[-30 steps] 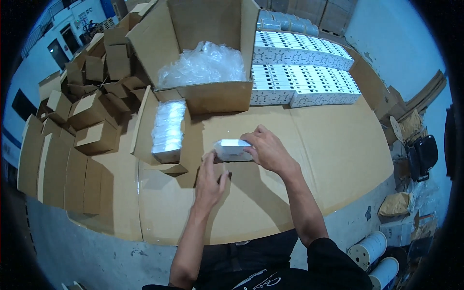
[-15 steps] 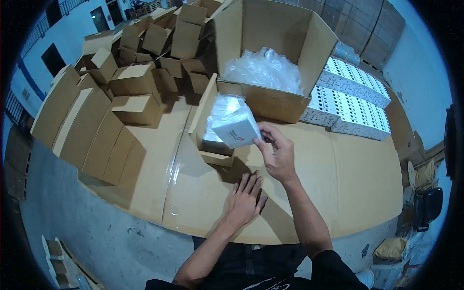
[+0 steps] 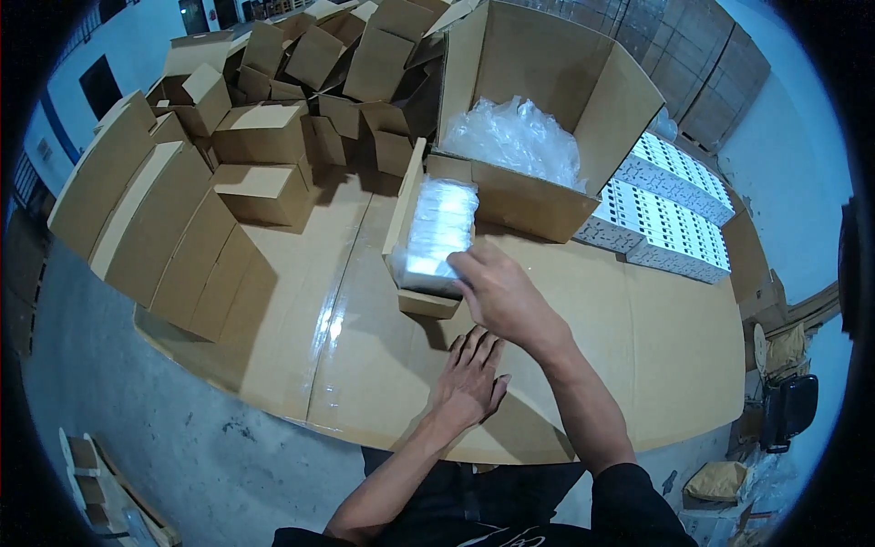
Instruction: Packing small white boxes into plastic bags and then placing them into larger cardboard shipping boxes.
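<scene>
My right hand [image 3: 510, 296] reaches into a small open cardboard carton [image 3: 428, 304]. Its fingers are closed at the near end of a row of small white boxes [image 3: 439, 219] wrapped in clear plastic. They grip the nearest white box, most of which is hidden behind the hand and the carton wall. My left hand [image 3: 469, 383] lies flat on the cardboard-covered table [image 3: 602, 365] just in front of the carton, fingers stretched out, holding nothing.
Behind the small carton stands a large open box [image 3: 529, 201] with crumpled clear plastic [image 3: 519, 141] inside. Stacks of white patterned boxes [image 3: 665, 219] sit at the right. Closed brown cartons [image 3: 173, 228] line the left side, with a heap of open cartons [image 3: 337, 55] farther back.
My right hand has lowered the white box from above the carton into its near end. My left hand stays flat on the table. The whole view has shifted slightly.
</scene>
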Available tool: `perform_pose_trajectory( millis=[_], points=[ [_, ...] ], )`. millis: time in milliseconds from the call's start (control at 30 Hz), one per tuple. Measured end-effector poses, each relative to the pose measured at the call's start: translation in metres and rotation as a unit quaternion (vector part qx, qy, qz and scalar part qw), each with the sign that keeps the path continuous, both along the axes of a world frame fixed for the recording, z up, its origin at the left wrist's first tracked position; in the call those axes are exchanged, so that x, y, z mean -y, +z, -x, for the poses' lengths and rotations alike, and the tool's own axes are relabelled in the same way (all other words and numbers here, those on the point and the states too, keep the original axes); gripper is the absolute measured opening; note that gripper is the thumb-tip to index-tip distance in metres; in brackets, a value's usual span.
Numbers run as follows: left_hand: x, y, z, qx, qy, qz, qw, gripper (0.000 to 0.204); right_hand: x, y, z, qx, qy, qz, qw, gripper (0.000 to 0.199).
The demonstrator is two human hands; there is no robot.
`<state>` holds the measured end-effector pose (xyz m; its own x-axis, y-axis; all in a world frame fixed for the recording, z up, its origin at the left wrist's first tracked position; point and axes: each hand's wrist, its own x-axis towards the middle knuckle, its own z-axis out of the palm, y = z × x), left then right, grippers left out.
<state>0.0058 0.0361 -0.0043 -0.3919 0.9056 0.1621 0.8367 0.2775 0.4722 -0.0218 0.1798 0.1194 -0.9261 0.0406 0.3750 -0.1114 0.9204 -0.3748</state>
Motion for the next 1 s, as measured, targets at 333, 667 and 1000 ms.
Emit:
perform_pose_trajectory(
  millis=[333,667,1000],
  points=[
    [0.001,0.01,0.002,0.081,0.007,0.082,0.993,0.059,0.008,-0.039,0.001,0.074,-0.036,0.038,0.996,0.023],
    [0.002,-0.003,0.003,0.044,0.013,-0.01,0.999,0.055,0.013,-0.063,0.003,0.018,-0.065,0.108,0.992,0.021],
    [0.0,-0.007,0.003,0.02,0.006,-0.089,0.996,0.055,0.01,-0.071,0.008,-0.003,-0.046,0.162,0.986,0.022]
  ],
)
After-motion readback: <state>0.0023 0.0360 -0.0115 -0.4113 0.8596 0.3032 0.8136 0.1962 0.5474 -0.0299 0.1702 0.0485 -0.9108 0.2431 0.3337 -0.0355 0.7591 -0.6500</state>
